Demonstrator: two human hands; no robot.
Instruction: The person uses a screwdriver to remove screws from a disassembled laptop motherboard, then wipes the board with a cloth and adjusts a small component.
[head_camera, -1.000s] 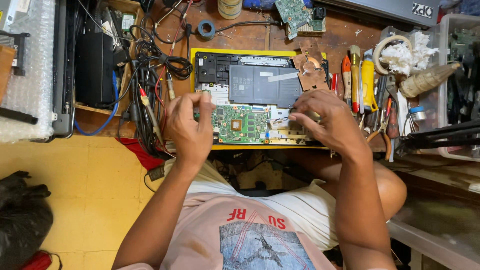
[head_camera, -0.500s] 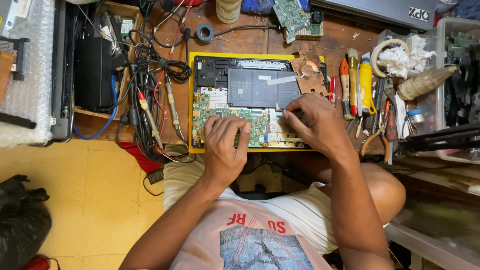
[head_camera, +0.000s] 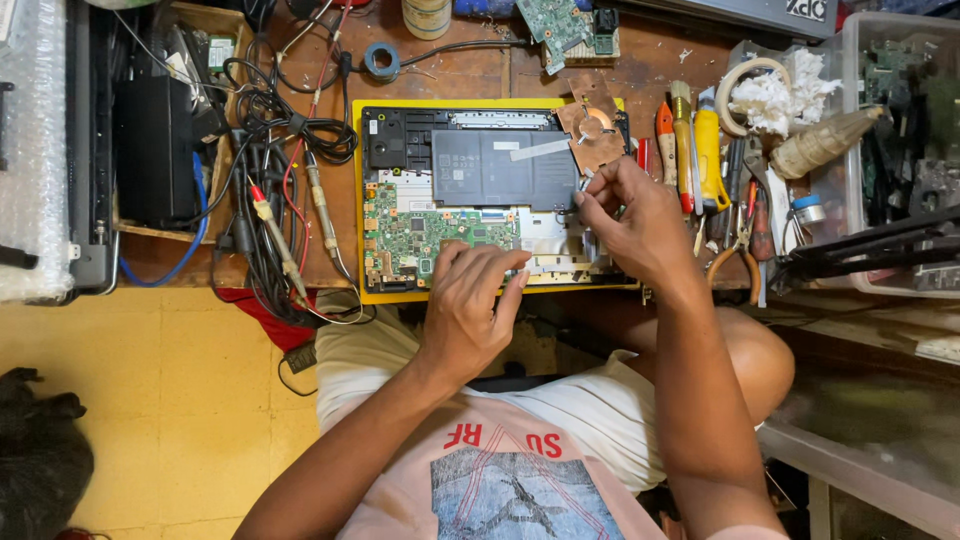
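Green circuit board (head_camera: 425, 232) under curled left hand (head_camera: 470, 300) fingertips; right hand (head_camera: 630, 220) pinches something unclear.

wooden bench (head_camera: 470, 75) — opened laptop (head_camera: 480, 170) | cables (head_camera: 280, 150) | screwdrivers (head_camera: 690, 140) | tape roll (head_camera: 380, 60)

A wooden workbench (head_camera: 640, 70) is spanning twelve o'clock, a yellow tiled floor (head_camera: 150, 400) is spreading toward eight o'clock, a clear plastic bin (head_camera: 890, 150) is sitting at two o'clock, and even light is falling throughout.
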